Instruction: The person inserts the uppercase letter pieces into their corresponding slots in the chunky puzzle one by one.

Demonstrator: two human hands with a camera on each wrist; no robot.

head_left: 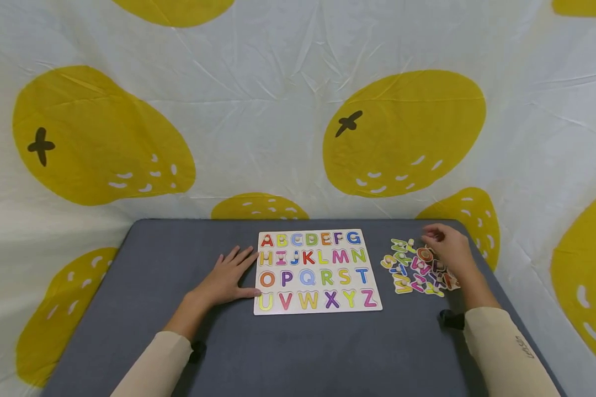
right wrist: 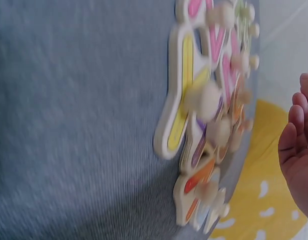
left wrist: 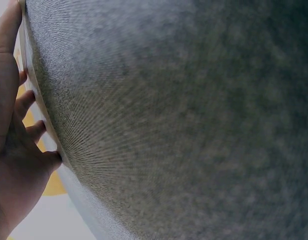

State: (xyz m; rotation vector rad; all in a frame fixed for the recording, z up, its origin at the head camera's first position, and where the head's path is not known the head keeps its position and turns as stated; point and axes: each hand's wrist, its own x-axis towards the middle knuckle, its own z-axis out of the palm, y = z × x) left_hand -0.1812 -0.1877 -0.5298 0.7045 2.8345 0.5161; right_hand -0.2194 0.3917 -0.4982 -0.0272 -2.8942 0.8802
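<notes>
An alphabet puzzle board [head_left: 300, 284] lies flat on the grey table, with rows of coloured letters from A to Z; small knobs show on several letters in its upper part. My left hand [head_left: 227, 279] rests at the board's left edge, fingers spread and thumb by the U. To the right of the board is a loose pile of knobbed letter pieces [head_left: 403, 284]. My right hand [head_left: 449, 246] is raised over the far right side of this pile, fingers loosely bent and nothing visible in them. A yellow letter piece [right wrist: 175, 135] lies nearest in the right wrist view.
The grey table [head_left: 328, 353] ends at a white curtain [head_left: 258, 149] printed with big yellow fruit. Pieces in the pile overlap one another, with wooden knobs [right wrist: 204, 101] sticking up. Dark straps [head_left: 451, 320] sit at both wrists.
</notes>
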